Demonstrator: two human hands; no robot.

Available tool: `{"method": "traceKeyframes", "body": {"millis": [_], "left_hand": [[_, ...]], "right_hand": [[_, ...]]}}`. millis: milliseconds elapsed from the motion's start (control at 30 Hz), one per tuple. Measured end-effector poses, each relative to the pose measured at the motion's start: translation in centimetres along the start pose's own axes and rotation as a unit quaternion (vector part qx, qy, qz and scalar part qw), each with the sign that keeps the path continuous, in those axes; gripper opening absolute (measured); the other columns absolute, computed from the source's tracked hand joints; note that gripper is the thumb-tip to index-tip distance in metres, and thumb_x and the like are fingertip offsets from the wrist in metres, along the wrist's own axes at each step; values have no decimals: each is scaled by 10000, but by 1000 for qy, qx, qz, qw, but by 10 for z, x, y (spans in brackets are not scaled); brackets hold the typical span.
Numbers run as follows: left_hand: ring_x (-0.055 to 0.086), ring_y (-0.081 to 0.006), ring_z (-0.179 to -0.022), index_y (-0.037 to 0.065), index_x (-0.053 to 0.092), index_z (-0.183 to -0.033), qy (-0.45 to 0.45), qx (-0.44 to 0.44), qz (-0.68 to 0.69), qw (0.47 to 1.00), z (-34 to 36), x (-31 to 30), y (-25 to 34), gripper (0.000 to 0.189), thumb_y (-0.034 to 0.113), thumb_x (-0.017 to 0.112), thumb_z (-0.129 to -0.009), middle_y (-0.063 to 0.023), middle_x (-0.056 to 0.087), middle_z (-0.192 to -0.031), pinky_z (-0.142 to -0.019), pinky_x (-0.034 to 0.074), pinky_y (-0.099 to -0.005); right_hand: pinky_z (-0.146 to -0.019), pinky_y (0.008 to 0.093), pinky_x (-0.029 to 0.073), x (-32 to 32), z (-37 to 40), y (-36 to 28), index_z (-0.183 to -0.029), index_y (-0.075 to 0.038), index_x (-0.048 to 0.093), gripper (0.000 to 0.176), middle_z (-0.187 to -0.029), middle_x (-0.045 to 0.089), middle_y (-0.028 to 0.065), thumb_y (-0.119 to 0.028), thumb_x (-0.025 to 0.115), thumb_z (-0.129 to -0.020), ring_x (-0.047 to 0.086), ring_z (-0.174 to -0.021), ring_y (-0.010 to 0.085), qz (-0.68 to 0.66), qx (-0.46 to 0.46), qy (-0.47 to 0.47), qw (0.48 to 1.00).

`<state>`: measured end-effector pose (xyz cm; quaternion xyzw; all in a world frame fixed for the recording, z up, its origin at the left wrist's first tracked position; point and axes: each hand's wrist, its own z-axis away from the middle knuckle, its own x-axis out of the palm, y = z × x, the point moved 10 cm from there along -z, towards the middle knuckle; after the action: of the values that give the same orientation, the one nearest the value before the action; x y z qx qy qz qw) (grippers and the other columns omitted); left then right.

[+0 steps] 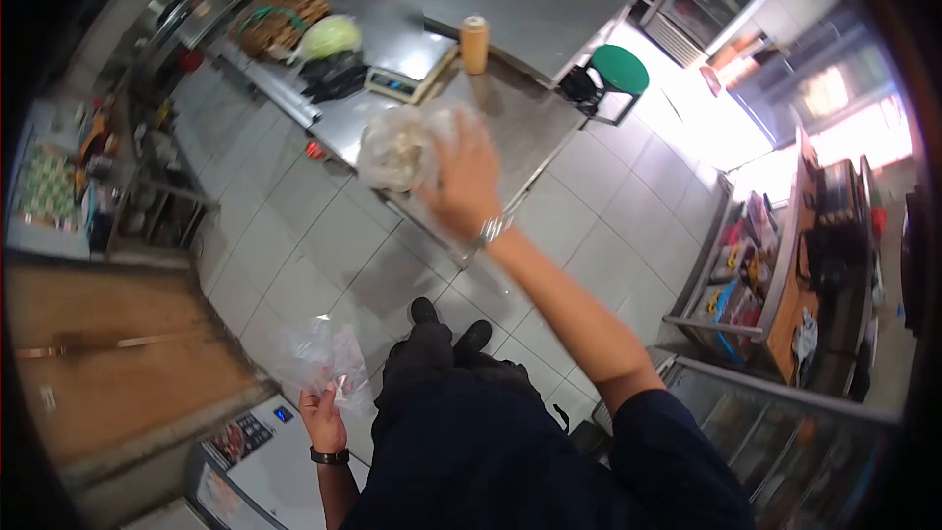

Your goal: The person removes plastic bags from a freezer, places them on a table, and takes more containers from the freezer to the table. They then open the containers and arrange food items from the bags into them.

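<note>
My right hand reaches over the near corner of the steel table, at the right side of a clear plastic bag with pale contents. The hand is blurred, and whether its fingers grip the bag cannot be made out. Low on the left, my left hand holds a thin clear plastic bag that hangs out above the floor. Behind the filled bag stand a scale with a lit display and an orange bottle. A black bag lies left of the scale.
A cabbage and a basket sit at the table's far left. Beyond the table's right edge is a green stool. A white appliance stands at the lower left, a glass-topped case at the lower right.
</note>
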<state>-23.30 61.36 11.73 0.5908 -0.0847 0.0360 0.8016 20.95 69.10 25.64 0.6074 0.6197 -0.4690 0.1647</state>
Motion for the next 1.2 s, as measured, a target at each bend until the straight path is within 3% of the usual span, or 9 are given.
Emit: {"method": "traceKeyframes", "body": {"millis": [100,267,333,500,567,667,733,933,1200], "left_hand": [[619,-200,-1068,-1,576,-1213,-147,4,-132,980,-26,76,0,308,-30,573,-906,-107,619,-1254,-903,511,-353],[610,-237,-1122,8,568,-1271,-435,56,-293,850,-39,221,2,392,63,648,-891,-132,628,-1232,-958,476,-356],[600,-237,-1131,17,558,-1297,-429,78,-292,851,-39,280,18,436,97,672,-884,-133,623,-1241,-968,466,-363],[564,-251,-1196,25,524,-1352,-486,44,-318,813,-80,334,0,507,139,692,-887,-140,602,-1276,-1007,451,-382],[575,-233,-1178,44,525,-1357,-602,-78,-406,683,-77,334,-39,490,233,664,-928,-113,604,-1289,-1001,450,-364],[578,-207,-1175,62,527,-1360,-632,-182,-389,644,-84,336,-61,457,296,600,-975,-89,603,-1301,-991,460,-351],[577,-202,-1178,49,522,-1360,-627,-195,-357,664,-91,352,-55,440,280,576,-990,-93,602,-1303,-992,460,-347],[575,-187,-1192,10,528,-1337,-601,-155,-105,777,-101,485,3,369,185,535,-1012,-97,609,-1292,-1007,445,-317],[529,-232,-1250,3,561,-1289,-493,64,-141,856,-195,718,-33,397,279,549,-1004,-145,582,-1312,-1060,391,-361]], "right_hand": [[-1110,485,338,-21,64,-61,-1478,-151,367,805,-1520,293,266,-317,749,-789,393,-1336,450,-303,-62,-263,914],[-881,417,511,-24,117,-26,-1165,-121,633,361,-1229,615,133,-230,690,-826,608,-1095,331,-251,-42,-381,889],[-746,406,534,-30,120,42,-973,-82,678,173,-923,697,92,-156,672,-816,671,-845,311,-250,77,-272,926],[-635,373,538,-80,192,248,-933,-39,665,158,-779,685,158,-185,622,-890,677,-644,283,-116,408,-105,899],[-580,348,537,-90,288,327,-952,-31,661,139,-739,688,104,-152,617,-897,659,-576,214,-154,583,-23,798],[-486,340,547,-92,452,419,-1080,-35,599,242,-756,646,127,27,565,-848,646,-574,232,-349,707,186,586],[-525,360,560,-111,511,424,-1163,-38,566,336,-833,646,155,50,535,-840,654,-677,257,-328,740,308,500],[-605,385,572,-123,578,478,-1245,-63,562,379,-962,642,163,-14,570,-869,640,-844,292,-177,797,289,500],[-705,372,580,-48,360,694,-1170,23,590,279,-1105,654,159,-54,585,-902,660,-898,292,-231,740,165,610]]}}
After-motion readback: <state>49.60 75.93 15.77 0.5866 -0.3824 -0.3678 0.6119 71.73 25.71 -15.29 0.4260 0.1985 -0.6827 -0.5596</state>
